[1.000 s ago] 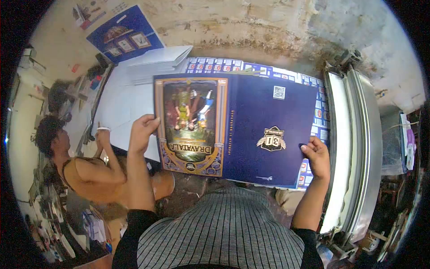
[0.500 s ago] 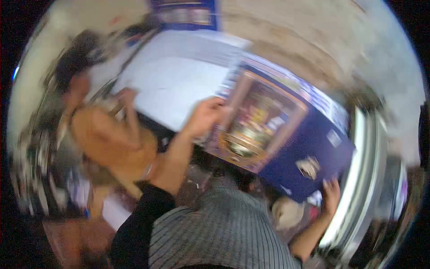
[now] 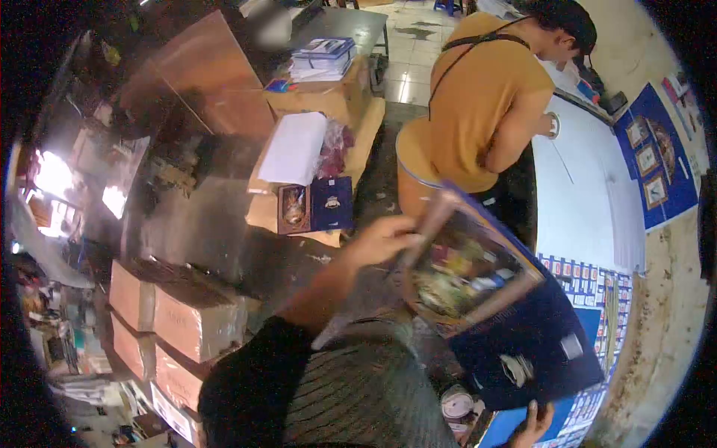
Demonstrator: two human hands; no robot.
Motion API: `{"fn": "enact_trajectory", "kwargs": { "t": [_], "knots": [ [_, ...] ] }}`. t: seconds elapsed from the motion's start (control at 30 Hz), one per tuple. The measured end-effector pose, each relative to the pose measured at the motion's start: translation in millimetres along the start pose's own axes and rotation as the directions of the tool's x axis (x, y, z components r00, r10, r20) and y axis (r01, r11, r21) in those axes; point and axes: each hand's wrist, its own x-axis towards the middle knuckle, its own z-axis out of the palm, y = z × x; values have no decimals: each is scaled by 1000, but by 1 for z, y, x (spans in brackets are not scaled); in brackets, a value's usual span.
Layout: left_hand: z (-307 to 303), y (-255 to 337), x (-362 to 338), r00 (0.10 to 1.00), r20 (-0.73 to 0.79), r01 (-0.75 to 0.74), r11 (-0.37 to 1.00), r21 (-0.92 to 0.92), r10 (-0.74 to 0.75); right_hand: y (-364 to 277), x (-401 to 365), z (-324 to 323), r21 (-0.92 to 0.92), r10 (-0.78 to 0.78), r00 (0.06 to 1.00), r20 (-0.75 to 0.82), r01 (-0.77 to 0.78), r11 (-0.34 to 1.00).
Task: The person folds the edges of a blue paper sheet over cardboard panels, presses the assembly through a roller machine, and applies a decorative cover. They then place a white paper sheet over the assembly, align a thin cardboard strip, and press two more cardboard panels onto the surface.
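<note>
A large dark blue printed sheet (image 3: pixel 538 328) with a bordered colour picture is stretched between my hands, tilted in front of my body. My left hand (image 3: pixel 385 240) pinches its left edge beside the picture. At the lower right edge, my right hand (image 3: pixel 533 424) grips the blue part, with some of its fingers hidden behind the sheet. Beneath the sheet on the right lie other printed sheets (image 3: pixel 590 287) with rows of small pictures. A smaller-looking sheet of similar blue design (image 3: pixel 331 203) rests on brown cardboard farther off.
A person in a mustard top (image 3: pixel 485 89) stands close ahead at a white-topped table (image 3: pixel 586 201). White paper (image 3: pixel 293 148) and a stack of booklets (image 3: pixel 321 60) sit on cardboard. Taped cartons (image 3: pixel 198 321) are piled at left. A blue poster (image 3: pixel 657 160) hangs at right.
My view has swung left, away from the white table, so the cartons and cardboard now show. Both hands still hold the sheet, which is tilted more steeply.
</note>
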Motion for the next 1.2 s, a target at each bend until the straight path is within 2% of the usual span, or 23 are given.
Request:
{"fn": "enact_trajectory", "kwargs": {
  "t": [0.03,0.07,0.1,0.13,0.17,0.23,0.33,0.43,0.47,0.57,0.63,0.77,0.83,0.87,0.9,0.93,0.97,1.0,1.03,1.07,1.1,1.17,1.2],
  "knots": [
    [-10,-28,-31,994,-43,106,988,113,-102,26,7,10,142,-80,997,4,79,987],
    [-11,-49,-65,976,-118,179,983,-33,-181,-8,5,33,134,-30,999,35,25,991],
    [-14,-63,-91,949,-170,234,956,-179,-264,-51,-5,62,283,33,999,-8,-29,959],
    [-22,-78,-112,958,-187,199,973,-112,-218,-76,-10,82,306,20,999,-28,-10,952],
    [-36,-104,-140,969,-186,153,986,-70,-164,-75,-18,95,264,-71,993,98,43,963],
    [-36,-116,-169,892,-162,329,854,-403,-421,-83,-27,112,197,-178,971,158,146,969],
    [-42,-119,-186,890,-140,334,829,-449,-434,-105,-48,116,260,-237,944,227,176,949],
    [-56,-143,-178,931,-38,302,825,-477,-362,-125,-72,120,291,-229,960,162,176,941],
    [-53,-140,-174,928,-32,293,776,-558,-372,-126,-79,116,275,-209,970,124,169,946],
    [-59,-148,-143,957,51,266,788,-555,-287,-125,-84,111,222,-92,995,-32,97,970],
    [-64,-148,-126,965,155,263,789,-556,-213,-131,-96,108,209,-23,998,-54,34,977],
    [-84,-146,-104,964,251,207,839,-503,-87,-114,-123,108,329,-65,987,-145,110,938],
    [-91,-127,-80,899,367,277,959,-51,-240,-150,-146,104,266,-121,973,-198,172,948],
    [-94,-101,-77,936,291,197,980,37,-200,-172,-152,97,170,-134,983,-126,155,973],
    [-92,-82,-59,958,286,-47,998,41,33,-188,-150,93,70,-155,987,-45,158,985],
    [-90,-63,-42,924,272,-289,956,42,267,-198,-148,94,-20,-266,963,36,267,964],
    [-83,-21,-36,861,336,-405,914,-1,382,-208,-147,96,-4,-263,964,28,263,965],
    [-75,22,-39,781,389,-508,859,-61,489,-224,-148,101,-148,-345,924,163,369,918],
    [-67,43,-42,774,388,-519,852,-64,500,-239,-148,105,-281,-405,863,303,487,827],
    [-60,61,-44,677,521,-465,851,-245,520,-247,-153,110,-389,-488,818,305,574,720],
    [-54,75,-45,547,630,-372,834,-407,551,-253,-159,109,-399,-493,819,294,574,715],
    [-47,89,-60,499,675,-406,835,-372,544,-257,-175,103,-582,-506,819,272,558,591],
    [-43,95,-67,459,714,-435,835,-337,528,-250,-180,99,-597,-517,831,203,524,608]
  ]
}}
